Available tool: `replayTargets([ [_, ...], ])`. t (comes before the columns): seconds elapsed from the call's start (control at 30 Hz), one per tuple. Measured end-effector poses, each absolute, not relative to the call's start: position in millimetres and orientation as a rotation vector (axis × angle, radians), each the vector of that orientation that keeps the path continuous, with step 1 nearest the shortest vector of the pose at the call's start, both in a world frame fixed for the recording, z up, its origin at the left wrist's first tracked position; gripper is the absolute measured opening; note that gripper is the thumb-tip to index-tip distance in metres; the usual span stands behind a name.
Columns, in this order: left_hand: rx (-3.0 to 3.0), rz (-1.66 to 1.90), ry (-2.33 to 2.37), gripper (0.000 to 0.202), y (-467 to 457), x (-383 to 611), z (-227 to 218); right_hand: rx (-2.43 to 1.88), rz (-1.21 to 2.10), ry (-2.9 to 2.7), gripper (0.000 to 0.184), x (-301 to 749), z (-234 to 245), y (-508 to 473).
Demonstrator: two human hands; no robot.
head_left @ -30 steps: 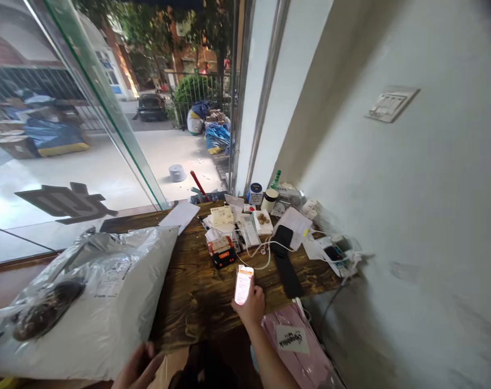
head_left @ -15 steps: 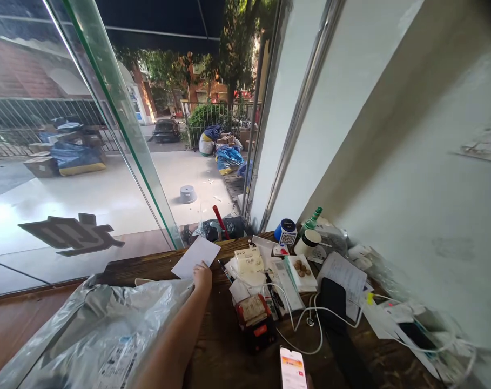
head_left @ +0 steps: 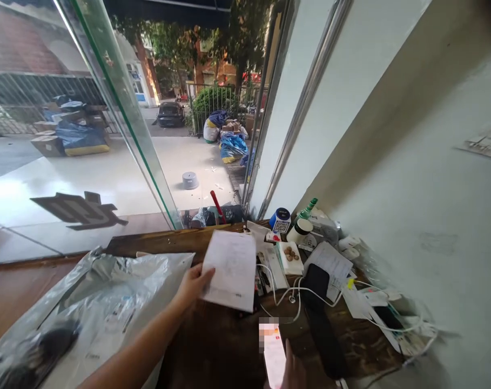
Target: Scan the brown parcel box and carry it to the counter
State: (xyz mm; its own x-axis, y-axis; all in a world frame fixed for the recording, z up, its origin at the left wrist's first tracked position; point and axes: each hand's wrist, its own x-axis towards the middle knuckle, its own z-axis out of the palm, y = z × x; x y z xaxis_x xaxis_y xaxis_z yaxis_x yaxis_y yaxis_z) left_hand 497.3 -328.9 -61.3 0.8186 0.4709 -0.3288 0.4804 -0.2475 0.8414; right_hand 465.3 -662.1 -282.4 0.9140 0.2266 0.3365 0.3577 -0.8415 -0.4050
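Observation:
My left hand (head_left: 195, 283) grips a white sheet of paper (head_left: 229, 270) by its left edge, thumb on top. Faint print shows on the sheet, which is raised over part of the clutter on the dark wooden counter (head_left: 200, 351). At the bottom, my right hand (head_left: 294, 368) is wrapped around a smartphone (head_left: 274, 351) with its screen lit. A large grey plastic mailer bag (head_left: 135, 286) lies left of the counter clutter, partly under my left forearm.
A white cable (head_left: 297, 308), a black strap-like item (head_left: 324, 335), papers (head_left: 330, 265) and small brown round things (head_left: 290, 253) lie on the right. A blue round device (head_left: 280, 219) and a green bottle (head_left: 308, 208) stand by the wall. A glass pane (head_left: 123, 119) rises on the left.
My left hand has lifted the sheet and brought it right and nearer, so it covers the red-and-black item. The smartphone has shifted left and up, and my right hand now shows.

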Motion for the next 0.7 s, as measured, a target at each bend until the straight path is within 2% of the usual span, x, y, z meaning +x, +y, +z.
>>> replayTargets([
  [0.17,1.588,-0.269,1.034,0.011,-400,401,-138,-2.651,-0.173,-0.607,0.096,474,-244,-671],
  [0.27,1.572,-0.311,1.216,0.013,-407,369,-171,-2.688,-0.030,-0.607,0.094,479,-239,-673],
  [0.7,1.830,-0.311,1.456,0.020,-435,315,-198,-2.605,-0.019,-0.723,0.086,484,-244,-686],
])
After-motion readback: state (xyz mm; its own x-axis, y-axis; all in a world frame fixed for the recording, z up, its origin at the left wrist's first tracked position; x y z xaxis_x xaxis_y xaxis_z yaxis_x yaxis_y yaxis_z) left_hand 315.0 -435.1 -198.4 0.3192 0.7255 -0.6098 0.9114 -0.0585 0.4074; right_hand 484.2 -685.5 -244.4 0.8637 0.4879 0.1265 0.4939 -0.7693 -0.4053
